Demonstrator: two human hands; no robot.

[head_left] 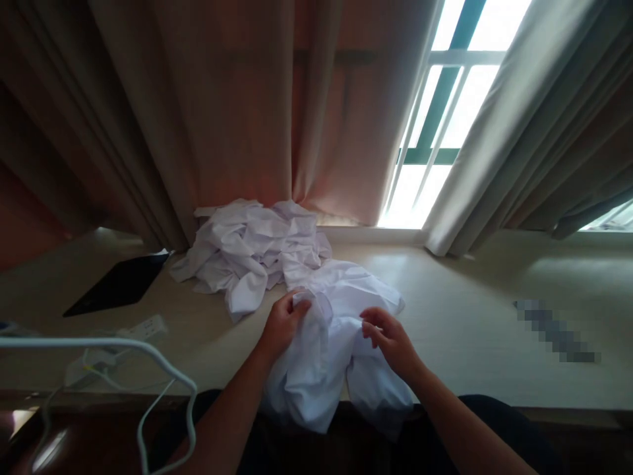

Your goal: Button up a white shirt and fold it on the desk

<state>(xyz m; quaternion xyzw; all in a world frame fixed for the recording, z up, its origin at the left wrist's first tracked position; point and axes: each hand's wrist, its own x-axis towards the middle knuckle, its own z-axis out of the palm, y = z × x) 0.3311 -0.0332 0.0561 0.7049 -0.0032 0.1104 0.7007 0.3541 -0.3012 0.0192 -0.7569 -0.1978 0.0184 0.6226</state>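
A crumpled white shirt lies across the front edge of the table, its lower part hanging over the edge above my lap. My left hand pinches a folded, collar-like edge of it between thumb and fingers. To the right, my right hand is beside the same cloth, fingers bent and apart, with no cloth visibly gripped. Just behind sits a heap of more white cloth, touching the far part of the shirt. How the shirt's inner folds lie is hidden.
On the pale table are a flat black panel and a power strip at left. A white tube or cable loops across the near left. A blurred-out strip lies at right. Curtains hang behind, beside a window.
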